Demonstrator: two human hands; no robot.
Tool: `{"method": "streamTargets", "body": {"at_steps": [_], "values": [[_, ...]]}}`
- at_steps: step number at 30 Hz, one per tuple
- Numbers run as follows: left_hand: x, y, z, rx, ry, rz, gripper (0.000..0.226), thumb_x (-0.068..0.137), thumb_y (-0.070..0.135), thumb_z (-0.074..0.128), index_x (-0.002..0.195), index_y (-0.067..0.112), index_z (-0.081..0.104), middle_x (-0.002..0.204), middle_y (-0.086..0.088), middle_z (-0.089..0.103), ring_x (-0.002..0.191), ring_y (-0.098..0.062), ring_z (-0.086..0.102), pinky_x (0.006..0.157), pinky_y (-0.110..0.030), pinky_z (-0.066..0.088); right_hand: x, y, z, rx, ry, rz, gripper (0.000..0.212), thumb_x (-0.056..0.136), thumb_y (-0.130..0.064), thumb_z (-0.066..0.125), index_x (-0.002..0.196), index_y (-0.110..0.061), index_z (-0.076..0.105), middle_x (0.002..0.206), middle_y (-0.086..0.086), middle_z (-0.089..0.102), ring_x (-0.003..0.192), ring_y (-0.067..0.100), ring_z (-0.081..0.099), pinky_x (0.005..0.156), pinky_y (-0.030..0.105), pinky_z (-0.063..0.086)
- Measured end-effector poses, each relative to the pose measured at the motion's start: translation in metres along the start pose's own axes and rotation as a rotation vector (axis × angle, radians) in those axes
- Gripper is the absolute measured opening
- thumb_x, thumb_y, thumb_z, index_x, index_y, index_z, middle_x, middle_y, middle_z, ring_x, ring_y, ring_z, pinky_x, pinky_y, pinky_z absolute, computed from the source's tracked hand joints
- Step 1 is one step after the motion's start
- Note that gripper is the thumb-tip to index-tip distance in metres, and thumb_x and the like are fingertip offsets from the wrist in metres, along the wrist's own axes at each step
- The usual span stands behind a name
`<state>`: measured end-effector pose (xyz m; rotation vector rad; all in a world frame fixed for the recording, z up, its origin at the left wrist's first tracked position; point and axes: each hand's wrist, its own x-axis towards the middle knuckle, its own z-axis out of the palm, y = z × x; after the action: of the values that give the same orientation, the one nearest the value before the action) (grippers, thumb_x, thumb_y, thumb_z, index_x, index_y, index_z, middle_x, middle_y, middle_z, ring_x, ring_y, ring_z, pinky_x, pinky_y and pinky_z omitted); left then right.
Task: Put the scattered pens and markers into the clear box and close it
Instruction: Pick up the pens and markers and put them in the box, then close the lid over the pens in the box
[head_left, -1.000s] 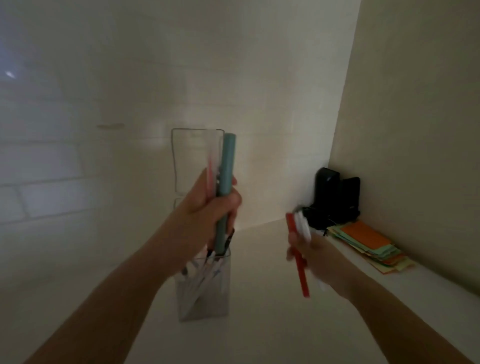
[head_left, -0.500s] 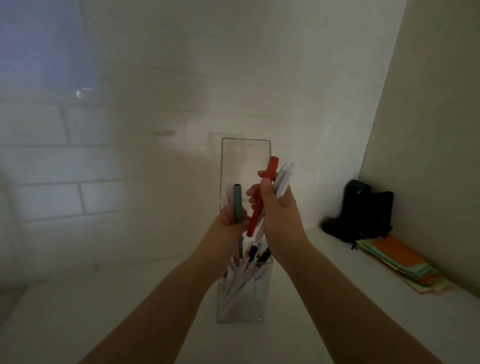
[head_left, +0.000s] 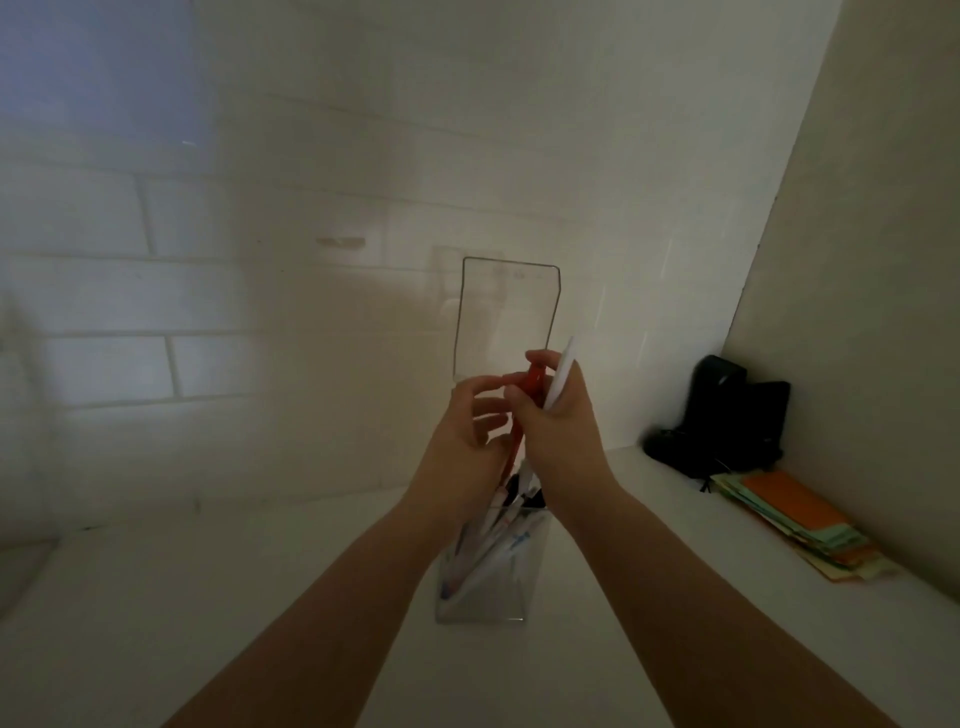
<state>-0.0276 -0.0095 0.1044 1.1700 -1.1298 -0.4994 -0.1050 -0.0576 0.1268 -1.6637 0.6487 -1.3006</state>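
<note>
Gripped in the right hand (head_left: 558, 426), a slim red plastic pen (head_left: 524, 410) and white pen (head_left: 560, 371) hang over the tall clear box (head_left: 483, 587) mid-desk, left hand (head_left: 467, 441) loosely guiding; light, stiff, slippery, they seem best pinched mid-barrel.

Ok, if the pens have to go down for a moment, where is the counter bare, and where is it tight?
Bare counter lies left of the clear box, out to the tiled wall, and also between the box and the stack of coloured paper. The right corner is crowded: a black object sits there beside the paper. Over the box mouth it is tight, with both hands holding pens.
</note>
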Motion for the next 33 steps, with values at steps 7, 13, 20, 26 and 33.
{"method": "streamTargets", "body": {"at_steps": [7,13,20,26,33], "values": [[-0.003,-0.006,-0.016,0.289,0.291,0.212,0.033,0.081,-0.004,0.054,0.098,0.025,0.051,0.109,0.003,0.047,0.094,-0.005,0.052,0.085,-0.018,0.045,0.003,0.000,-0.002,-0.065,0.109,-0.092,0.017,0.086,-0.014,0.058,0.101,-0.019,0.052,0.090,-0.001,0.060,0.083,0.005,0.057,0.065,-0.004,0.042],[-0.004,-0.025,-0.018,0.204,0.104,-0.081,0.054,0.092,0.024,0.048,0.140,0.021,0.024,0.146,0.000,0.025,0.132,-0.013,0.027,0.105,-0.027,0.022,0.008,-0.006,-0.012,-0.393,-0.023,-0.148,0.015,0.091,-0.015,0.048,0.095,-0.020,0.062,0.100,0.000,0.063,0.080,0.001,0.053,0.070,0.011,0.039],[-0.009,-0.031,-0.015,0.068,0.026,-0.251,0.042,0.098,0.026,0.031,0.139,0.021,0.026,0.121,0.002,0.042,0.083,0.002,0.044,0.080,-0.023,0.036,-0.010,-0.004,-0.061,-0.409,0.183,-0.101,0.018,0.093,-0.020,0.046,0.104,-0.021,0.061,0.107,-0.002,0.059,0.093,0.008,0.055,0.075,0.011,0.036],[-0.010,-0.029,-0.014,0.051,0.029,-0.273,0.041,0.098,0.030,0.028,0.139,0.025,0.024,0.144,-0.003,0.033,0.114,-0.012,0.037,0.098,-0.031,0.033,-0.061,0.033,-0.043,-0.686,-0.231,-0.052,0.049,0.093,-0.044,0.032,0.139,-0.029,0.027,0.133,-0.015,0.036,0.125,0.003,0.031,0.104,0.024,0.025],[-0.007,-0.031,-0.013,0.026,0.038,-0.297,0.040,0.098,0.030,0.030,0.137,0.027,0.026,0.137,-0.001,0.038,0.099,-0.006,0.043,0.086,-0.022,0.033,-0.047,0.026,-0.037,-0.885,-0.211,-0.314,0.034,0.090,-0.029,0.039,0.112,-0.018,0.063,0.103,0.006,0.054,0.094,0.015,0.041,0.078,0.014,0.033]]}}
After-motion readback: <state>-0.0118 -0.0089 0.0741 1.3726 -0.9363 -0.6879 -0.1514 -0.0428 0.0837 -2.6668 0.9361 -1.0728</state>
